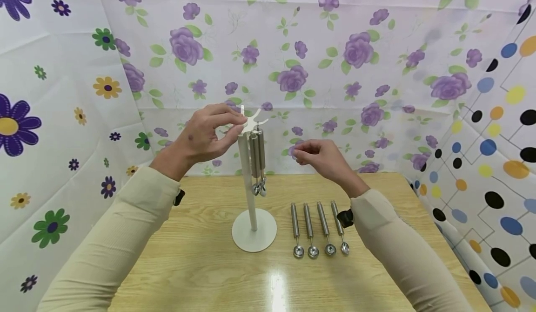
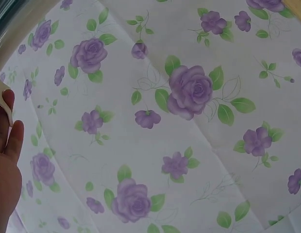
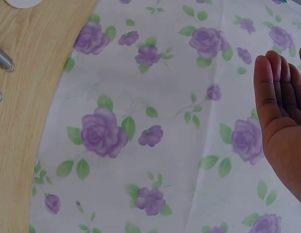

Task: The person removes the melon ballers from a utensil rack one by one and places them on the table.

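My left hand [image 1: 209, 132] pinches one curved arm at the top of a white hook stand [image 1: 246, 181]. In the left wrist view, its thumb and fingers [image 2: 13, 141] meet around that hook at the left edge. From hooks on the stand's right side hang steel melon ballers [image 1: 256, 158], heads down, side by side. My right hand [image 1: 320, 158] is in the air to the right of them, with nothing in it. Its fingers lie together, gently bent and nearly straight in the right wrist view, the thumb apart.
Several more steel-handled scoops [image 1: 309, 223] lie in a row on the wooden table [image 1: 188, 256], handles toward the back, right of the stand's round base [image 1: 254, 242]. A flowered cloth [image 1: 268, 60] hangs behind the table, with patterned cloths at both sides.
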### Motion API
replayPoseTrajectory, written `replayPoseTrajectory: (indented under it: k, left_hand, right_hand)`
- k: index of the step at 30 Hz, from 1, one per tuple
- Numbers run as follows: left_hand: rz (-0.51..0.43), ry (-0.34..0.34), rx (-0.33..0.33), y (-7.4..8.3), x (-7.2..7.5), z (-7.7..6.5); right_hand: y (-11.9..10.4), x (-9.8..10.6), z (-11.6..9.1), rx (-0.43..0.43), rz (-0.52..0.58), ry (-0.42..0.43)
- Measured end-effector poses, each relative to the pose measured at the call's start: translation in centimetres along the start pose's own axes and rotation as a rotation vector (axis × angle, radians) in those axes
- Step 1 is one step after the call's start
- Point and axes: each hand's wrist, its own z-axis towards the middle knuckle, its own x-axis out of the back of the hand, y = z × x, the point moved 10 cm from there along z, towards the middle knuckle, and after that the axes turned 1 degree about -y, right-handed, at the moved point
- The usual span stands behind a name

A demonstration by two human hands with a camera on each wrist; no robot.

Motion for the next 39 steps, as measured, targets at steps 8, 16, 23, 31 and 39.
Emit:
replayPoseTrajectory:
  k: [8,16,23,31,39]
  left_hand:
    - [0.023,0.017,-0.013,0.2,0.0,-0.1]
    - [0.022,0.039,-0.020,0.3,0.1,-0.3]
    - [0.040,0.055,-0.013,0.3,0.1,-0.3]
    - [0.031,0.062,-0.004,0.3,0.2,-0.1]
    - [0.026,0.058,0.000,0.2,0.2,-0.2]
  right_hand:
    - [-1.0,-0.7,0.5,0.026,0.003,-0.018]
    - [-2.2,-2.2,0.9,0.068,0.008,-0.091]
    - [-3.5,-3.4,1.1,0.116,0.011,-0.137]
    - [-4.5,-4.6,1.6,0.174,0.010,-0.175]
    - [-5.6,-5.7,1.8,0.251,0.058,-0.221]
